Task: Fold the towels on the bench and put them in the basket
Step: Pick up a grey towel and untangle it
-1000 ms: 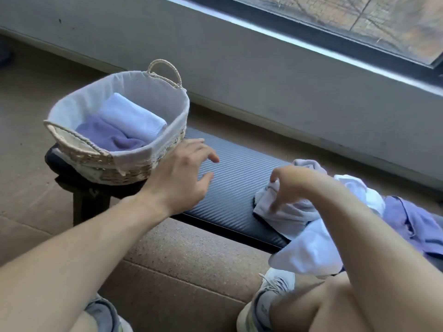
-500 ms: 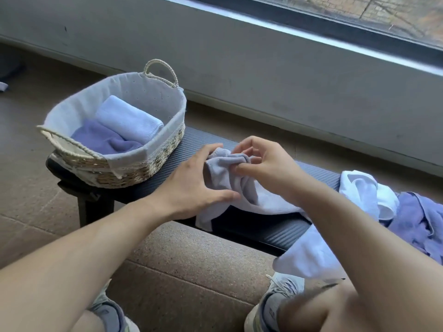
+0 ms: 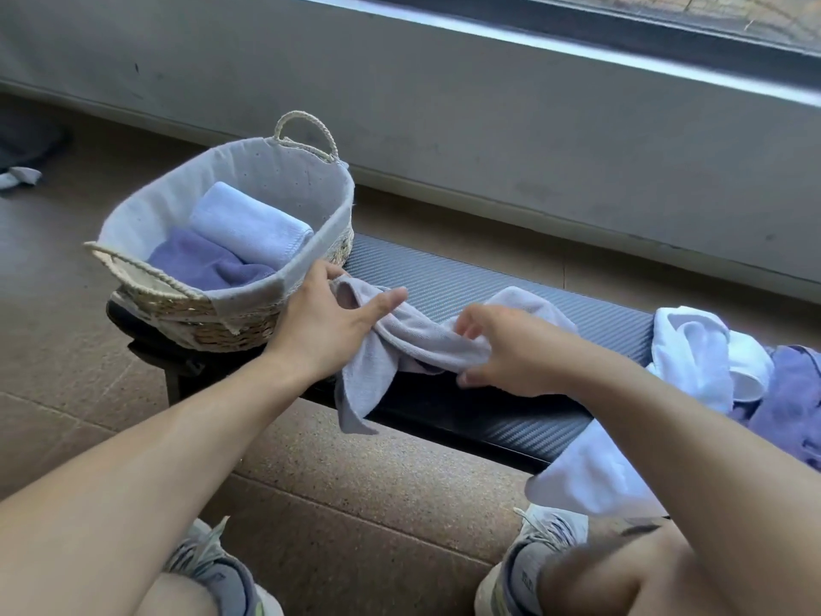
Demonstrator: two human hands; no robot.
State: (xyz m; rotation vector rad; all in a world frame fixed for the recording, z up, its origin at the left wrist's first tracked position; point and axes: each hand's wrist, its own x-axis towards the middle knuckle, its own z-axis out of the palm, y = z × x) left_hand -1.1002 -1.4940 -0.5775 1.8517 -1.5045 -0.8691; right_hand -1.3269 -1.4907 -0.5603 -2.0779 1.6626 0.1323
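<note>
- We hold the grey towel [image 3: 415,337] bunched on the bench [image 3: 511,295]: our left hand [image 3: 326,326] pinches its end just beside the basket [image 3: 177,300], and our right hand [image 3: 515,353] curls round the other end.
- It stretches lengthwise between our hands, along the bench.
- Below our left hand one corner hangs over the front edge; we judge an uneven pull could drag it off or leave it twisted.

At centre frame the grey towel [image 3: 417,337] is soft, matt cloth. The bench [image 3: 497,295] beneath has a dark, ribbed, faintly glossy woven-look cover. At left the basket [image 3: 222,324] is rough plaited straw with twisted rope handles and a thin matt cloth lining. The floor [image 3: 355,491] at the bottom looks speckled and grainy.
</note>
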